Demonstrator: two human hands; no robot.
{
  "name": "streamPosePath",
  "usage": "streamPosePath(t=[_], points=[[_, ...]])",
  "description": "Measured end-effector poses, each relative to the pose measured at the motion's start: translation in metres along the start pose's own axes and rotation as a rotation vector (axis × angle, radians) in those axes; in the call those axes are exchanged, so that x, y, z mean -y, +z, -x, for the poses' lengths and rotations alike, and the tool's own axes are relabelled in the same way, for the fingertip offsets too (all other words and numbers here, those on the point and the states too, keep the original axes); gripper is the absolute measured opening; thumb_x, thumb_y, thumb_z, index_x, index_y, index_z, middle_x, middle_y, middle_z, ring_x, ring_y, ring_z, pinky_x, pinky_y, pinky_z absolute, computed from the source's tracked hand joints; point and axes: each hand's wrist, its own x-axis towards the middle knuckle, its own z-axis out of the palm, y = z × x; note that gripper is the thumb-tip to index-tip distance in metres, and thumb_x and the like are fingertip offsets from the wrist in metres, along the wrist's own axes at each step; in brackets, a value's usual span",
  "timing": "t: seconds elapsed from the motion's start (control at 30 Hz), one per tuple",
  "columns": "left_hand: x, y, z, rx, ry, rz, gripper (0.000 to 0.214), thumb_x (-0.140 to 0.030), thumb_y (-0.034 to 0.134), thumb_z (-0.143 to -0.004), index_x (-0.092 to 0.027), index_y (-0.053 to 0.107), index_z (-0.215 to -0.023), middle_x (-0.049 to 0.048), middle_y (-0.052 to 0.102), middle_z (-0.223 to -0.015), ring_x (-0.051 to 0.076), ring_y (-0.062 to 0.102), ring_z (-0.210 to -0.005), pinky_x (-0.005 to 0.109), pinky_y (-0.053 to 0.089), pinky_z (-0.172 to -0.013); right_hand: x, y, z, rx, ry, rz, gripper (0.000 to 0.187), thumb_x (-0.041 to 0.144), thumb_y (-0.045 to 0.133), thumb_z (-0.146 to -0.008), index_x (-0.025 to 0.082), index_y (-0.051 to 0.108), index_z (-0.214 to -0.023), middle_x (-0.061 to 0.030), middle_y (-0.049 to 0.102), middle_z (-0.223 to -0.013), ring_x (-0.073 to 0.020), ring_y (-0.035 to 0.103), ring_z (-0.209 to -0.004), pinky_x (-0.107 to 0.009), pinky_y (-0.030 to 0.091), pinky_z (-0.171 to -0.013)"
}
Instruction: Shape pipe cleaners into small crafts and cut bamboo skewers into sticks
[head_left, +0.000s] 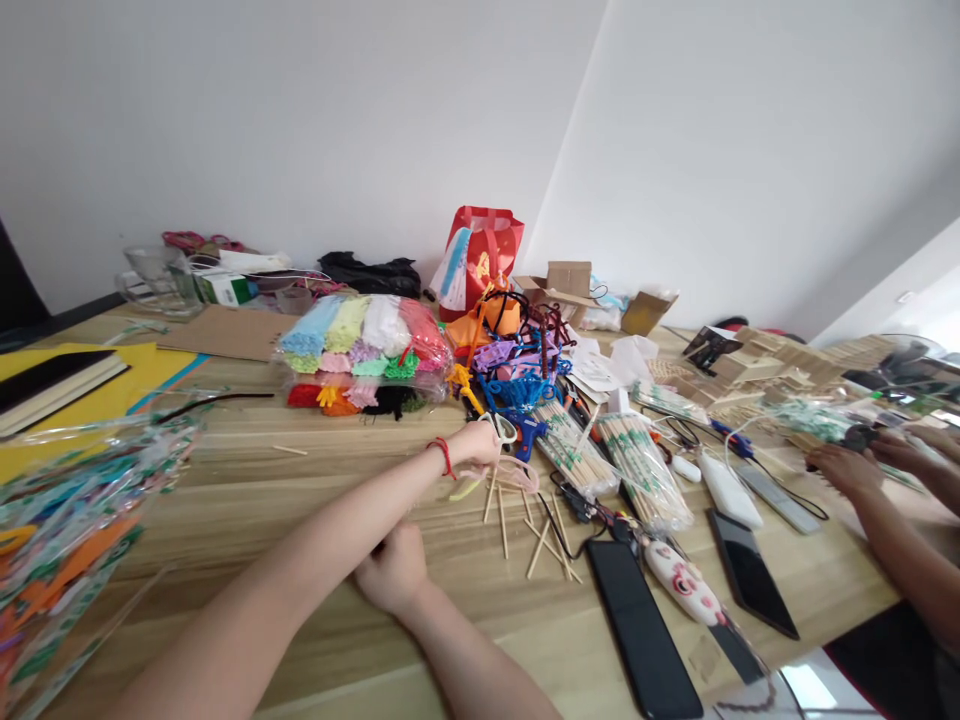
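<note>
My left hand, with a red cord at the wrist, reaches across to the right. Its fingers are closed beside a pale looped handle; whether they grip it I cannot tell. My right hand is curled on the table below the left forearm, its fingertips hidden. Just right of my left hand lie a pink loop and several loose wooden sticks. A blue glue gun and bags of wooden sticks lie beyond them.
A bag of coloured pipe cleaners lies behind my hands. Phones and a power bank are to the right, and plastic packets to the left. Another person's hands work at far right.
</note>
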Motion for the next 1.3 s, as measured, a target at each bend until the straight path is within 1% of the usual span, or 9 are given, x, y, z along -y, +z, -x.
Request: streamPosePath(t=[0.13, 0.27, 0.4, 0.5, 0.67, 0.9, 1.07, 1.2, 1.3], points=[[-0.016, -0.022, 0.012, 0.191, 0.061, 0.194, 0.004, -0.01, 0.063, -0.075, -0.008, 0.061, -0.076, -0.0017, 0.059, -0.063, 0.009, 0.058, -0.057, 0.023, 0.05, -0.057, 0.001, -0.018, -0.007, -0.214, -0.029, -0.067, 0.016, 0.02, 0.045, -0.076, 0.018, 0.059, -0.068, -0.0055, 0.064, -0.073, -0.016, 0.058, -0.07, -0.025, 0.045, -0.065], [-0.025, -0.053, 0.026, 0.201, 0.13, 0.361, 0.006, -0.007, 0.064, -0.069, -0.009, 0.059, -0.069, -0.004, 0.057, -0.056, 0.007, 0.055, -0.051, 0.021, 0.049, -0.056, -0.009, -0.046, -0.014, -0.447, 0.045, -0.088, 0.021, 0.027, 0.045, -0.081, 0.017, 0.059, -0.069, -0.0045, 0.061, -0.068, -0.0161, 0.056, -0.069, -0.027, 0.043, -0.069], [-0.024, -0.087, 0.057, 0.108, 0.258, 0.492, 0.009, -0.016, 0.065, -0.069, -0.011, 0.058, -0.072, -0.0015, 0.059, -0.061, 0.008, 0.058, -0.053, 0.021, 0.047, -0.054, -0.036, -0.072, -0.023, -0.645, 0.255, -0.196, 0.026, 0.035, 0.048, -0.079, 0.014, 0.063, -0.075, -0.0051, 0.064, -0.072, -0.0175, 0.057, -0.07, -0.028, 0.042, -0.067], [-0.016, -0.102, 0.092, -0.101, 0.306, 0.551, 0.016, -0.024, 0.069, -0.068, -0.011, 0.058, -0.07, -0.0004, 0.059, -0.061, 0.008, 0.055, -0.052, 0.017, 0.041, -0.048, -0.058, -0.084, -0.027, -0.764, 0.439, -0.246, 0.031, 0.038, 0.05, -0.075, 0.012, 0.066, -0.072, -0.0049, 0.064, -0.067, -0.0172, 0.056, -0.065, -0.026, 0.041, -0.061], [0.012, -0.105, 0.145, -0.289, 0.217, 0.648, 0.023, -0.031, 0.071, -0.065, -0.014, 0.056, -0.069, -0.0028, 0.057, -0.065, 0.009, 0.056, -0.058, 0.019, 0.044, -0.053, -0.078, -0.098, -0.026, -0.875, 0.505, -0.236, 0.032, 0.039, 0.051, -0.073, 0.011, 0.067, -0.073, -0.0057, 0.065, -0.068, -0.017, 0.056, -0.064, -0.025, 0.04, -0.058], [0.08, -0.081, 0.189, -0.477, -0.011, 0.679, 0.03, -0.039, 0.071, -0.063, -0.017, 0.056, -0.076, -0.0018, 0.059, -0.072, 0.014, 0.06, -0.069, 0.025, 0.049, -0.063, -0.084, -0.124, -0.022, -0.999, 0.505, -0.262, 0.033, 0.039, 0.052, -0.073, 0.011, 0.067, -0.082, -0.0065, 0.065, -0.074, -0.0174, 0.056, -0.068, -0.027, 0.043, -0.062], [0.123, -0.049, 0.201, -0.661, -0.132, 0.719, 0.04, -0.043, 0.071, -0.062, -0.016, 0.057, -0.087, 0.0017, 0.063, -0.077, 0.015, 0.06, -0.067, 0.026, 0.049, -0.06, -0.067, -0.115, -0.027, -0.865, 0.42, -0.423, 0.04, 0.046, 0.059, -0.068, 0.011, 0.066, -0.086, -0.0063, 0.064, -0.076, -0.0147, 0.056, -0.061, -0.029, 0.048, -0.062], [0.136, -0.028, 0.204, -0.727, -0.139, 0.835, 0.043, -0.043, 0.071, -0.06, -0.016, 0.055, -0.089, 0.0014, 0.062, -0.075, 0.015, 0.06, -0.065, 0.026, 0.05, -0.059, -0.032, -0.081, -0.023, -0.432, 0.343, -0.606, 0.037, 0.047, 0.065, -0.068, 0.013, 0.067, -0.084, -0.0045, 0.063, -0.074, -0.0141, 0.057, -0.062, -0.031, 0.05, -0.065], [0.136, -0.023, 0.208, -0.718, -0.112, 0.863, 0.042, -0.043, 0.07, -0.062, -0.017, 0.054, -0.091, 0.0012, 0.062, -0.074, 0.015, 0.061, -0.067, 0.027, 0.051, -0.06, -0.001, -0.055, -0.013, -0.172, 0.295, -0.578, 0.036, 0.044, 0.067, -0.07, 0.015, 0.067, -0.091, -0.0053, 0.064, -0.08, -0.0168, 0.059, -0.074, -0.03, 0.049, -0.068]])
